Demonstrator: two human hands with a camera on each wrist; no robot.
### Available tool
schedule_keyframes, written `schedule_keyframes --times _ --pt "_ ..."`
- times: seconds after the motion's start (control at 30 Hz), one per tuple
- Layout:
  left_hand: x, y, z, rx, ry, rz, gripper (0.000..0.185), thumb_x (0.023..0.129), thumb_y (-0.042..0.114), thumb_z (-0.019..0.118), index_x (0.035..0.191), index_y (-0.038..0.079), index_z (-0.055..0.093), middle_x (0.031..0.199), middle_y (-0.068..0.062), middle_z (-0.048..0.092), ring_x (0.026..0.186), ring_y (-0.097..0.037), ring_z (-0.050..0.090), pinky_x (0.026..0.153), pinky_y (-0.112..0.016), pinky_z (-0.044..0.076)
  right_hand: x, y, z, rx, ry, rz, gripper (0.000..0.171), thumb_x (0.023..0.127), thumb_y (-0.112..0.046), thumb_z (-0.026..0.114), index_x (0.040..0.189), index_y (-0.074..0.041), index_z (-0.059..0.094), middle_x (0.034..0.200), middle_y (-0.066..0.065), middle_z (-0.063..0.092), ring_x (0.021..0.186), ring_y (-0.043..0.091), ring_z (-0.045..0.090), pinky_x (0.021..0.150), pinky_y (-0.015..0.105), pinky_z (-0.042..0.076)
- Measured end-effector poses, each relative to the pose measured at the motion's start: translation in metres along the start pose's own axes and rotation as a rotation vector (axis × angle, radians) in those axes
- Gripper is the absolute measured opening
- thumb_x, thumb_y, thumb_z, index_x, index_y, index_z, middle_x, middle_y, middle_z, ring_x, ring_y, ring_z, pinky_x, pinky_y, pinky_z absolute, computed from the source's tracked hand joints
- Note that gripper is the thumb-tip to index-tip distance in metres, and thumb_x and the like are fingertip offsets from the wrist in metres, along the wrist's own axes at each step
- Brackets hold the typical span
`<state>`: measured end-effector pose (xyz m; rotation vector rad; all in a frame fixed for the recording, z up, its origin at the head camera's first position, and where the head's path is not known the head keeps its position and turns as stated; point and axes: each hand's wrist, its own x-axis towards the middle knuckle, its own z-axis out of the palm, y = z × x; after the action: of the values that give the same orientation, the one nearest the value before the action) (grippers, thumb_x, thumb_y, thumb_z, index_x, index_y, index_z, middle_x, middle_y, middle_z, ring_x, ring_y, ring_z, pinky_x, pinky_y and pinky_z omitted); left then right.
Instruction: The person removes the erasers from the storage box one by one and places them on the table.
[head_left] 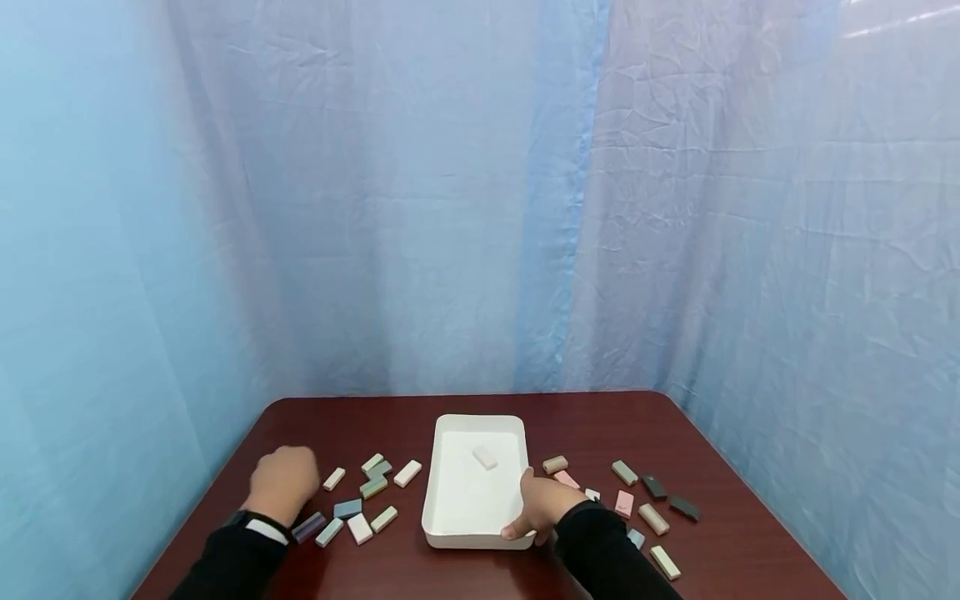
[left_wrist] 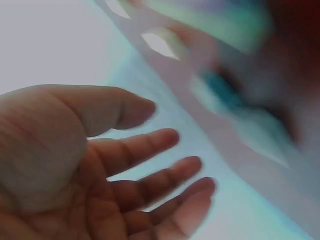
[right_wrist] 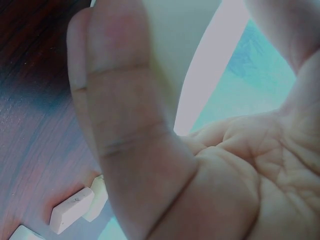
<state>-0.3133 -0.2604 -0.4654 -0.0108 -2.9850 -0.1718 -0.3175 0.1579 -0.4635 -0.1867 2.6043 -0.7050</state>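
Note:
Over the left part of the table, my left hand [head_left: 285,482] holds nothing; in the left wrist view its fingers [left_wrist: 155,187] are loosely bent, apart from the thumb. Closest to it in the head view are a small white block [head_left: 334,479] and a purple-grey block [head_left: 308,527]. My right hand [head_left: 551,507] grips the near right corner of a white rectangular tray [head_left: 472,541], thumb over the rim and other fingers down its outer side. One white block [head_left: 484,457] lies in the tray. In the right wrist view, the tray wall [right_wrist: 207,70] shows between the fingers and thumb.
Left of the tray, several small blocks [head_left: 360,528] in white, green and grey-blue lie scattered. To its right are pink [head_left: 624,503], beige [head_left: 654,519], black [head_left: 684,508] and other blocks. Blue curtains [head_left: 450,208] hang behind the brown table [head_left: 360,421].

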Motion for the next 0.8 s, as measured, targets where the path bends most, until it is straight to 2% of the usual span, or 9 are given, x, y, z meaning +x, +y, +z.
schedule_keyframes --times 0.1,0.13,0.23,0.33,0.43,0.5,0.6,0.7,0.8 --pt "0.012 0.040 0.001 -0.014 0.075 0.106 0.013 0.096 0.012 0.074 0.086 0.005 0.072 0.080 -0.013 0.064 0.072 -0.030 0.064 0.066 -0.047 0.055 0.001 0.001 0.000 0.009 0.003 0.001 0.115 0.085 -0.033 0.092 0.164 0.010 0.019 0.159 0.031 0.046 0.068 0.023 0.073 0.097 0.048 0.056" --pt "0.017 0.054 0.004 -0.041 0.087 0.160 0.010 0.096 0.014 0.076 0.093 0.005 0.074 0.086 -0.013 0.065 0.078 -0.029 0.065 0.070 -0.047 0.056 0.001 0.001 0.000 0.009 0.005 0.000 0.115 0.085 -0.033 0.092 0.164 0.010 0.019 0.158 0.031 0.046 0.067 0.023 0.073 0.096 0.048 0.056" --pt "0.029 0.098 0.012 -0.122 0.087 0.347 0.018 0.096 0.016 0.079 0.110 0.007 0.075 0.101 -0.010 0.068 0.092 -0.027 0.067 0.081 -0.045 0.057 0.000 0.001 0.000 0.014 0.006 -0.004 0.116 0.085 -0.033 0.092 0.164 0.010 0.019 0.158 0.031 0.046 0.067 0.023 0.072 0.095 0.047 0.055" --pt "0.039 0.135 0.025 -0.123 0.035 0.538 0.027 0.096 0.021 0.079 0.122 0.013 0.075 0.114 -0.006 0.069 0.105 -0.024 0.067 0.090 -0.042 0.057 0.000 0.000 0.000 0.000 0.004 -0.002 0.116 0.086 -0.035 0.091 0.165 0.009 0.018 0.148 0.030 0.056 0.066 0.024 0.072 0.092 0.046 0.054" --pt "0.047 0.163 0.037 -0.076 -0.082 0.657 0.041 0.098 0.029 0.078 0.136 0.021 0.070 0.131 -0.002 0.067 0.121 -0.023 0.064 0.099 -0.040 0.056 0.001 -0.002 0.000 -0.024 0.003 0.007 0.116 0.086 -0.038 0.090 0.165 0.009 0.018 0.127 0.025 0.068 0.065 0.023 0.072 0.089 0.045 0.055" --pt "0.053 0.177 0.045 -0.062 -0.175 0.679 0.050 0.098 0.032 0.078 0.145 0.027 0.064 0.146 -0.002 0.062 0.134 -0.024 0.060 0.104 -0.041 0.055 0.002 -0.002 0.000 -0.032 0.001 0.014 0.116 0.087 -0.039 0.090 0.165 0.009 0.019 0.120 0.022 0.071 0.065 0.023 0.072 0.090 0.045 0.055" --pt "0.059 0.190 0.052 -0.037 -0.285 0.635 0.061 0.097 0.032 0.078 0.154 0.035 0.056 0.163 -0.003 0.049 0.148 -0.031 0.050 0.112 -0.045 0.051 0.004 -0.002 0.001 -0.017 0.002 0.017 0.116 0.086 -0.038 0.091 0.165 0.008 0.020 0.135 0.026 0.065 0.066 0.023 0.072 0.093 0.046 0.054" --pt "0.064 0.198 0.057 -0.003 -0.335 0.599 0.066 0.096 0.027 0.078 0.156 0.038 0.053 0.168 -0.002 0.043 0.152 -0.035 0.046 0.114 -0.048 0.049 0.004 -0.001 0.002 0.014 0.003 0.016 0.117 0.084 -0.037 0.092 0.164 0.009 0.020 0.156 0.030 0.049 0.067 0.023 0.072 0.096 0.048 0.054" --pt "0.068 0.203 0.059 0.031 -0.340 0.612 0.061 0.094 0.025 0.078 0.151 0.037 0.059 0.166 0.001 0.047 0.149 -0.032 0.050 0.113 -0.046 0.049 0.004 0.000 0.001 0.040 0.005 0.017 0.119 0.084 -0.036 0.093 0.165 0.009 0.018 0.159 0.031 0.045 0.067 0.024 0.072 0.097 0.048 0.054"
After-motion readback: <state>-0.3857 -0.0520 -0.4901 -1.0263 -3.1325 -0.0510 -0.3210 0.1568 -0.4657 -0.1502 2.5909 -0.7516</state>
